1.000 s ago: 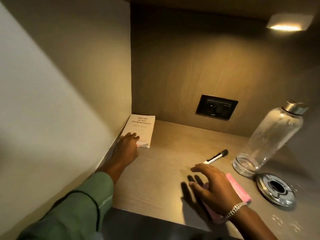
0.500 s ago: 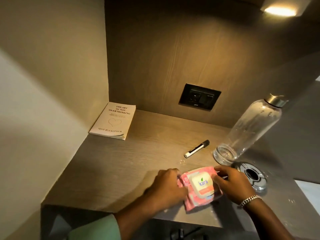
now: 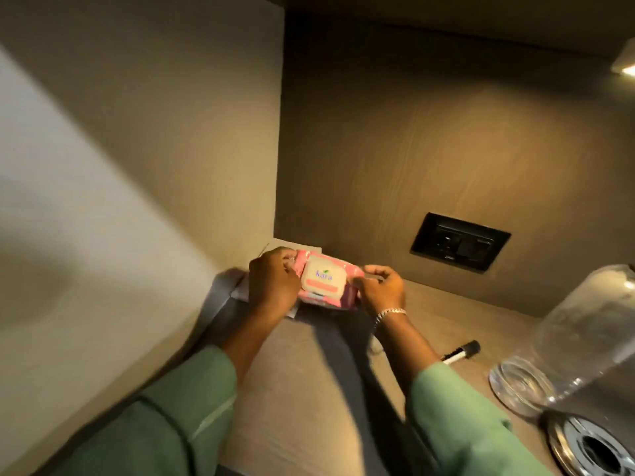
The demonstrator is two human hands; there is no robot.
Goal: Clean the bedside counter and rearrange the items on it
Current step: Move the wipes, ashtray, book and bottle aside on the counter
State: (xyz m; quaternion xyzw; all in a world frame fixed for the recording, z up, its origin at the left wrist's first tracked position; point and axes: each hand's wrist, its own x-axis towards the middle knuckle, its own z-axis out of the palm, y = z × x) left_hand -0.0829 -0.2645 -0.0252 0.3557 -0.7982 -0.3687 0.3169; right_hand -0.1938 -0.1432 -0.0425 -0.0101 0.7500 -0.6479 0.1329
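Observation:
A pink wet-wipes pack (image 3: 324,281) with a cream flip lid is held at both ends over the back left corner of the wooden counter (image 3: 309,389). My left hand (image 3: 273,283) grips its left end and my right hand (image 3: 381,288) grips its right end. Under the pack lies the white book (image 3: 240,290), mostly hidden by my left hand and the pack. A black-and-white marker (image 3: 460,352) lies on the counter to the right of my right forearm.
A clear water bottle (image 3: 577,338) stands at the right edge, with a round metal fitting (image 3: 591,448) in front of it. A black wall socket (image 3: 460,245) sits on the back panel. The side wall (image 3: 103,235) closes the left.
Both hands have carried the wipes pack from the counter's front edge to the back left corner, over the book. The camera has swung left and closer.

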